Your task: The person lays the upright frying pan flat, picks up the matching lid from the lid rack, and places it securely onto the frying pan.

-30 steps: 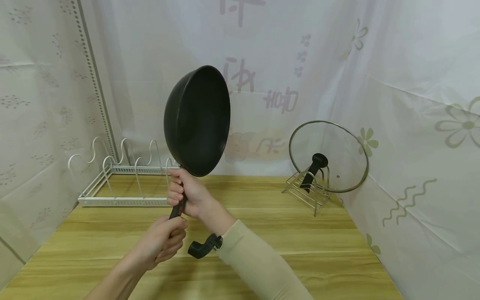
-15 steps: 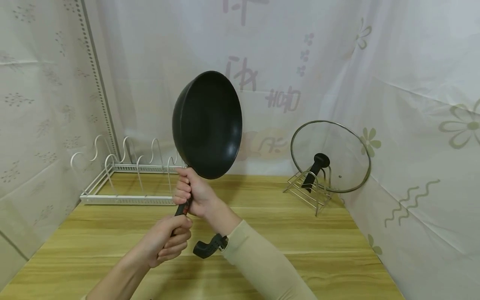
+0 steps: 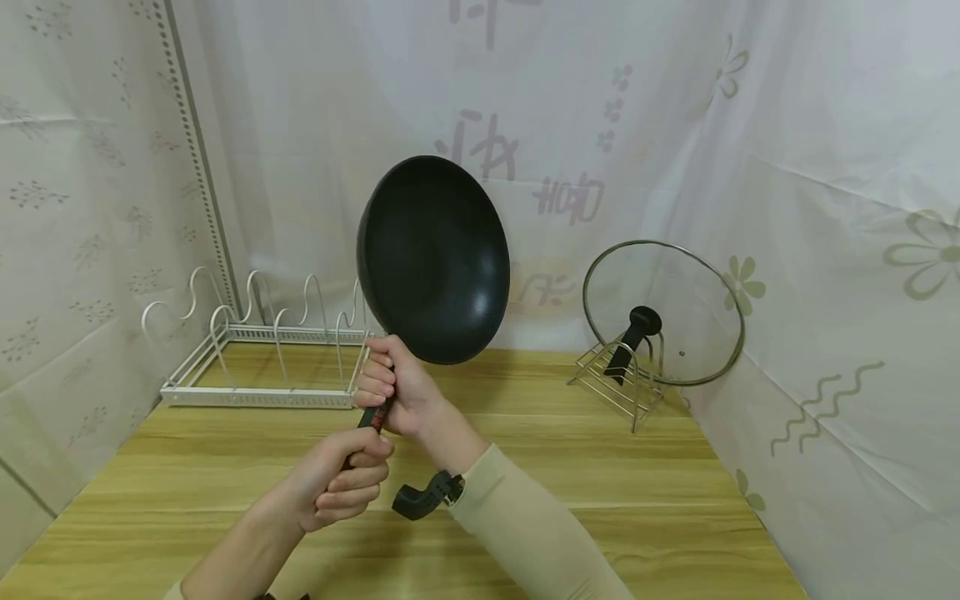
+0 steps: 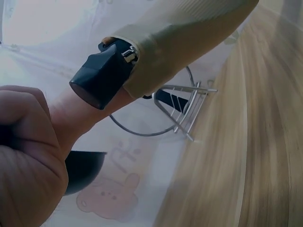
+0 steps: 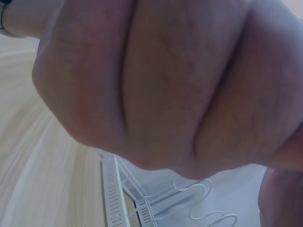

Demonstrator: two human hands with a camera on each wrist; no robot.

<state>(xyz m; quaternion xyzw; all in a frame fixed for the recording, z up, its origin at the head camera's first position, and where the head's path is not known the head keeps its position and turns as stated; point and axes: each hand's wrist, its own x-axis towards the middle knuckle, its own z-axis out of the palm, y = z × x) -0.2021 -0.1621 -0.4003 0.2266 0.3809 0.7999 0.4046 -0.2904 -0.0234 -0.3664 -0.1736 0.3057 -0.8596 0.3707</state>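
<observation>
A black wok (image 3: 435, 258) is held up over the table, its bowl upward and its dark inside turned to the head camera. My right hand (image 3: 397, 387) grips the wok's handle just below the bowl. Lower down, my left hand (image 3: 341, 479) has its fingers curled round the same handle; a short dark stretch with red marking shows between the two hands. In the left wrist view part of the wok (image 4: 85, 170) appears behind my left fist (image 4: 28, 161). Curled fingers (image 5: 161, 85) fill most of the right wrist view and hide the handle there.
A white wire rack (image 3: 258, 400) stands at the back left of the wooden table (image 3: 600, 500). At the right, a glass lid (image 3: 697, 308) with a black knob leans in a small metal stand (image 3: 622, 408), beside a black handled tool (image 3: 618, 362). Patterned curtains (image 3: 847, 250) enclose the table.
The wok has shifted right and slightly down in the head view, turning so more of its inside faces the camera. Both hands have moved right with it, still on the handle.
</observation>
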